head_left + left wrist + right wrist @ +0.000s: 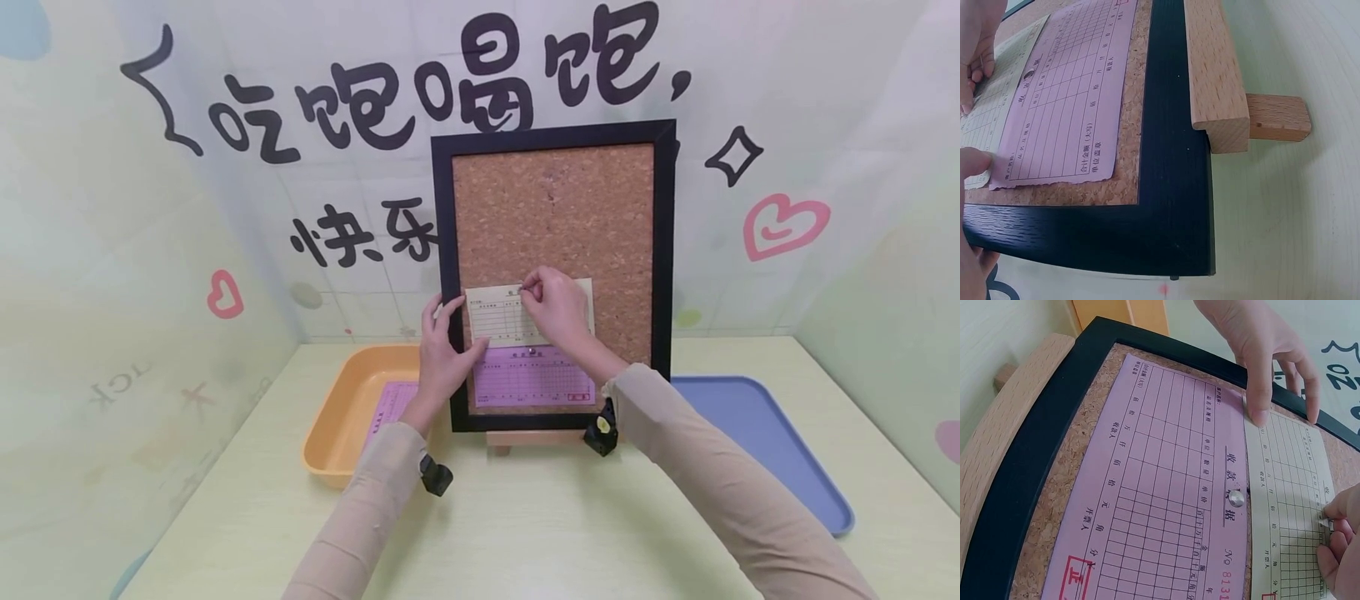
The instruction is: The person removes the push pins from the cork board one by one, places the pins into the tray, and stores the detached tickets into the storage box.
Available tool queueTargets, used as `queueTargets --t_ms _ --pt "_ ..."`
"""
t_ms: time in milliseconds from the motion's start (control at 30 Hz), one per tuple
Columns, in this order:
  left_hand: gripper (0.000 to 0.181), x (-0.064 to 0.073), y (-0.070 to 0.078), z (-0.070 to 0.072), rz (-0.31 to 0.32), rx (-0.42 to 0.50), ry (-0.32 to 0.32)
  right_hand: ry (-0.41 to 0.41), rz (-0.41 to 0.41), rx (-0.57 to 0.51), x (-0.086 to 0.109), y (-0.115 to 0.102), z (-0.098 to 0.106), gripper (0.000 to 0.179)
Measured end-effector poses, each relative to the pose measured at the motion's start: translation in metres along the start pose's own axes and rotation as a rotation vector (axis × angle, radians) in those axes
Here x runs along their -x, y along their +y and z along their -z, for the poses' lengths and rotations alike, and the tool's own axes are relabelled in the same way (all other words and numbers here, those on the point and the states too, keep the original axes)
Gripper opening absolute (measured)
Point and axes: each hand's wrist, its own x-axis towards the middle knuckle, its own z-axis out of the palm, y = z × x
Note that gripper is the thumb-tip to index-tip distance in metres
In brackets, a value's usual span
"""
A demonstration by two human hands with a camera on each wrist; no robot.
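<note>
Head view: a cork board [555, 217] in a black frame [664, 250] stands on a wooden ledge [536, 437], which evidently bears its weight. The pale yellow slip [491, 321] lies against the lower cork, directly above a pink slip [532, 383]. The left hand [442, 354] straddles the frame's left side, thumb and fingers apart, apparently to steady the yellow slip. The right hand [561, 308] is at its top edge. Count: two trays, one orange [341, 442] at left, one blue [735, 408] at right; one further pink sheet [390, 404] shows in the orange tray, any beneath it undetermined.

Left wrist view: the left thumb presses the yellow slip's lower corner, presumably to hold it flat; fingertips show behind the frame.

Right wrist view: the right thumb and fingers are together, clamped on a metal pin [1326, 522] at the yellow slip's heading. A domed fastener [1235, 499] sits on the pink slip, presumably securing it. Count: one pin, one fastener, two slips on cork.
</note>
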Motion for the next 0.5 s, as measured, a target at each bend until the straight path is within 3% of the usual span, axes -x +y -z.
queueTargets --t_ms 500 --pt "0.062 0.0002 0.0008 0.0012 0.008 -0.006 -0.004 -0.086 0.0 0.031 -0.0031 -0.0025 0.0057 0.005"
